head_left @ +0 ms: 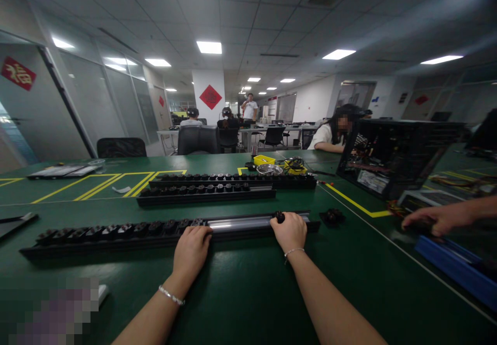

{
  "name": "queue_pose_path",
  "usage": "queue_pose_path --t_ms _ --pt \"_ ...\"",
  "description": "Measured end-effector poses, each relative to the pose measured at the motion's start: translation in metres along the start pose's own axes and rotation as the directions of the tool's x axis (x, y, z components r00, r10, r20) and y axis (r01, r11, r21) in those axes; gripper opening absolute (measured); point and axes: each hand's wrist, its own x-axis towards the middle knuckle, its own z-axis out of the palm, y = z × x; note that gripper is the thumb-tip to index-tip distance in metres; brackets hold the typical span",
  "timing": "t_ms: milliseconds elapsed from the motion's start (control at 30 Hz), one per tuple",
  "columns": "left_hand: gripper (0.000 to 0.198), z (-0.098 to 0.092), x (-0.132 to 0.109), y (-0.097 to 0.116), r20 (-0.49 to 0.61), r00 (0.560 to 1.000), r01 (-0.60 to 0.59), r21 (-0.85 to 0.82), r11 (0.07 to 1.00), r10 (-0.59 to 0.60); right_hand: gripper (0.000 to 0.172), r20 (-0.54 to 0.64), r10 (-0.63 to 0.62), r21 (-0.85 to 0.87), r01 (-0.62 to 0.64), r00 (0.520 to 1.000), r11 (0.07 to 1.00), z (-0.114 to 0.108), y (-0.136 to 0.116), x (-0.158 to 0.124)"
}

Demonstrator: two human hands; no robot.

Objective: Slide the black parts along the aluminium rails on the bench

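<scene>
A long black rail [240, 224] lies across the green table in front of me, its left half filled with several small black knob-like parts [116, 229]. My left hand [192, 249] rests on the rail near its middle, fingers curled over the edge. My right hand [290, 231] is closed on one small black part [279, 216] at the rail's slot. A small heap of loose black parts [332, 216] lies just right of the rail's end.
Two more filled black rails [233, 184] lie farther back. A yellow tray [264, 160] and metal bowl [269, 169] stand behind them. An open computer case [392, 153] is at the right, with another person's hand [435, 221] near a blue object [454, 265]. Other people sit at far tables.
</scene>
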Motion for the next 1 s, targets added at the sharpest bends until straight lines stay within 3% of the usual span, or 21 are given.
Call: queue_pose_path --t_ms 1000 --pt "0.02 0.002 0.0 -0.002 -0.011 1.0 -0.01 -0.014 1.0 0.009 0.028 -0.022 0.055 -0.04 -0.056 0.998 0.998 0.002 0.011 0.006"
